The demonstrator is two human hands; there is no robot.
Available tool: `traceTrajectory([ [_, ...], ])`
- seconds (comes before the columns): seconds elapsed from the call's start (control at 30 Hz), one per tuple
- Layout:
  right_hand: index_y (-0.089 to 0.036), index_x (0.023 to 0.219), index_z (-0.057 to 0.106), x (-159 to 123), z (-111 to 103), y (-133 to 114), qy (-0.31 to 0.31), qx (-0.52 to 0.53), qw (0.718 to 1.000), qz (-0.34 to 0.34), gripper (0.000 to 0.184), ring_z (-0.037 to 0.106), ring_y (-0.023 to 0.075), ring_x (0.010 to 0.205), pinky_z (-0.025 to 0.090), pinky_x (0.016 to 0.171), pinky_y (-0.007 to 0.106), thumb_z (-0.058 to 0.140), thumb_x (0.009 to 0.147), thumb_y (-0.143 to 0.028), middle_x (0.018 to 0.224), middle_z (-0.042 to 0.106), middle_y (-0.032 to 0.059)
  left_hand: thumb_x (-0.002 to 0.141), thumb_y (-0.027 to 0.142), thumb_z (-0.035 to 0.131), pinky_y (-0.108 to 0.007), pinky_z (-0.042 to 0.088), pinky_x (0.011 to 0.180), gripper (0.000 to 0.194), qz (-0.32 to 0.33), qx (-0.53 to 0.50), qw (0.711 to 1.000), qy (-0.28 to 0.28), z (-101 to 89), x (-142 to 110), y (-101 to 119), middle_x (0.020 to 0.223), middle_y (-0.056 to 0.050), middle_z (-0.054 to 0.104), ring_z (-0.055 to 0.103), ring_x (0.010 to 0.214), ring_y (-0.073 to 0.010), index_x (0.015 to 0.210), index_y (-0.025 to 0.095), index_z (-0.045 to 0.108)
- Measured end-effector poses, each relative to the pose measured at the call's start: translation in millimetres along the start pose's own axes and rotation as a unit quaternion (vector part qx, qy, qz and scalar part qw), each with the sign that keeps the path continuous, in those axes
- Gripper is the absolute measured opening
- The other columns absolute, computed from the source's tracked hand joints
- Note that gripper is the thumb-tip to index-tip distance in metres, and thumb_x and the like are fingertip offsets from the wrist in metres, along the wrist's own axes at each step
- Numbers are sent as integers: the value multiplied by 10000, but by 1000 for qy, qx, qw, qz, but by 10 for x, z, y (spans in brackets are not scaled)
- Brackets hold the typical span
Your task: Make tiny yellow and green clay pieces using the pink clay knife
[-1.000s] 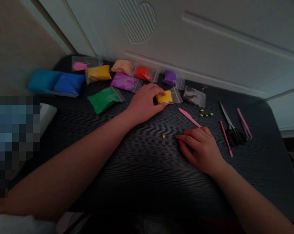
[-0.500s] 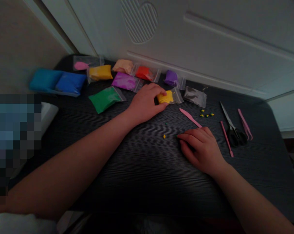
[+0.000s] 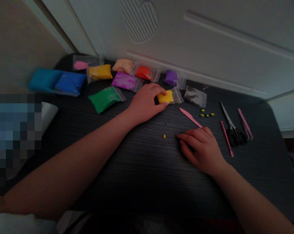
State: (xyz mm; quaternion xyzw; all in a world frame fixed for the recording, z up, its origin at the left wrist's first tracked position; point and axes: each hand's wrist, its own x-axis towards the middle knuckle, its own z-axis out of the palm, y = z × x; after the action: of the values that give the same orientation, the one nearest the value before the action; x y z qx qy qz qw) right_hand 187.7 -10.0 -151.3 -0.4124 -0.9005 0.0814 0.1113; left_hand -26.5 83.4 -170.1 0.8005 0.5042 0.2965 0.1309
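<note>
My left hand (image 3: 149, 100) lies over a small clear bag of yellow clay (image 3: 165, 97), with the thumb and fingers closed about its left end. My right hand (image 3: 202, 146) rests on the table, its fingers curled together and thumb tucked near them. A dark speck shows at its fingertip, too small to make out. Just left of that hand are a tiny yellow clay piece (image 3: 164, 136) and a green speck (image 3: 166, 123). Beyond it lies a pink clay knife (image 3: 189, 117), its near end by the knuckles. Several little yellow-and-green pieces (image 3: 207, 115) sit farther right.
On the right lie a pink stick tool (image 3: 226, 139), scissors (image 3: 231, 125) and pink tweezers (image 3: 245, 124). Bagged clay lines the back, including green (image 3: 105, 99), blue (image 3: 70, 83), purple (image 3: 171, 78) and grey (image 3: 195, 96). A white panel (image 3: 210, 52) stands behind the black table (image 3: 142, 175).
Over the last second the whole view shifts very slightly. Both hands keep their places, the left at the yellow clay bag and the right on the table.
</note>
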Motion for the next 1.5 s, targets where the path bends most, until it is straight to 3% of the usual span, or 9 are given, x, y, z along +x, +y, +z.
traceTrajectory([
  [0.57,-197,1005,568,27,15,-12,-22,1,1000,15,229,508,172,838,318,764,355,456,812,-252,940,588,40,705,304,557,-319,368,857,281,4,1,1000,4,2,5,-5,993,-35,551,485,942,-176,949,164,559],
  [0.93,-228,952,558,87,19,-22,-40,64,996,53,183,502,158,842,307,788,339,414,844,-263,902,586,17,714,302,548,-342,364,891,275,-1,-17,1000,-5,-18,-6,-12,1028,-34,539,475,976,-186,961,178,552],
  [1.2,-244,911,562,90,73,-55,10,64,996,56,157,502,142,815,325,768,308,422,841,-227,843,579,2,700,270,561,-367,364,905,261,-24,-86,995,53,-6,-18,-35,1014,-44,569,488,983,-197,947,186,566],
  [1.5,-214,876,575,75,103,-73,62,83,994,36,166,514,148,815,369,756,289,413,837,-224,844,580,24,742,228,486,-354,428,810,193,-58,-68,990,113,-37,-108,-5,954,-63,572,523,922,-189,906,164,566],
])
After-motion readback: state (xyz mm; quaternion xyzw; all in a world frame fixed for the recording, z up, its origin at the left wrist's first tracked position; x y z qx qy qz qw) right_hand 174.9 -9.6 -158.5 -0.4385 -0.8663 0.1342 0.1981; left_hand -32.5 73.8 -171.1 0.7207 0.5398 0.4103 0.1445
